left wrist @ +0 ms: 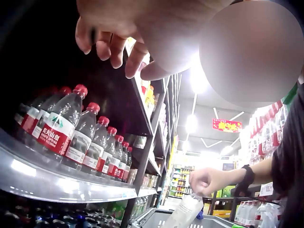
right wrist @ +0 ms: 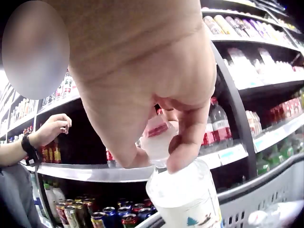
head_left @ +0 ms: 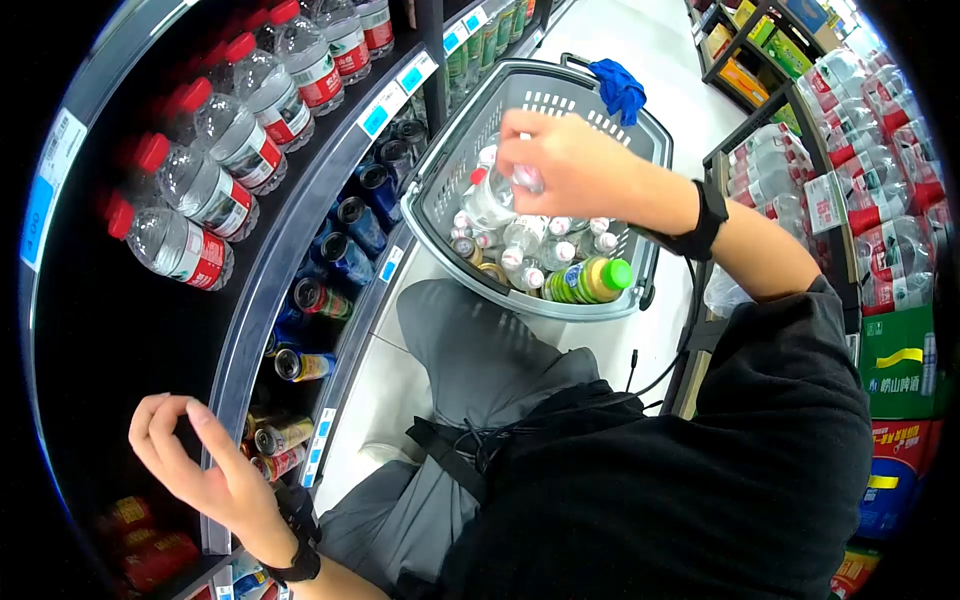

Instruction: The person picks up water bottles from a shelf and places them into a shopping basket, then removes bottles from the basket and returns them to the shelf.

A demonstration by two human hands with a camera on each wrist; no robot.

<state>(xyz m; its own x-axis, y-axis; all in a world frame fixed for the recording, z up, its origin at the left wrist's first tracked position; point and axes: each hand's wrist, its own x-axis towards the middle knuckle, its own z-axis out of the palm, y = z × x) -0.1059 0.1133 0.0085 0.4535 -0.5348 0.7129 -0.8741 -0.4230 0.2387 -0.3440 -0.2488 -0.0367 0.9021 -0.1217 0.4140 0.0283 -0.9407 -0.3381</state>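
Note:
My right hand (head_left: pixel 565 165) is over the grey basket (head_left: pixel 455 130), pinching a bottle (right wrist: pixel 185 197) by its neck and cap end between thumb and fingers. This bottle has a whitish body with a small printed picture, and it hangs tilted in the left wrist view. Several clear bottles with pale caps lie in the basket, along with a green-capped bottle (head_left: pixel 595 280) and a red-capped bottle (head_left: pixel 490 200). My left hand (head_left: pixel 205 465) hangs in front of the dark shelf, fingers loosely curled, holding nothing. Red-capped water bottles (left wrist: pixel 59 126) stand on the shelf beyond it.
Below the water bottles, a lower shelf holds several drink cans (head_left: pixel 345 260). A blue cloth (head_left: pixel 618 90) hangs on the basket's far rim. To the right stand stacked bottle packs (head_left: pixel 890 200) and a green carton (head_left: pixel 900 360). A black cable (head_left: pixel 690 330) runs beside my right arm.

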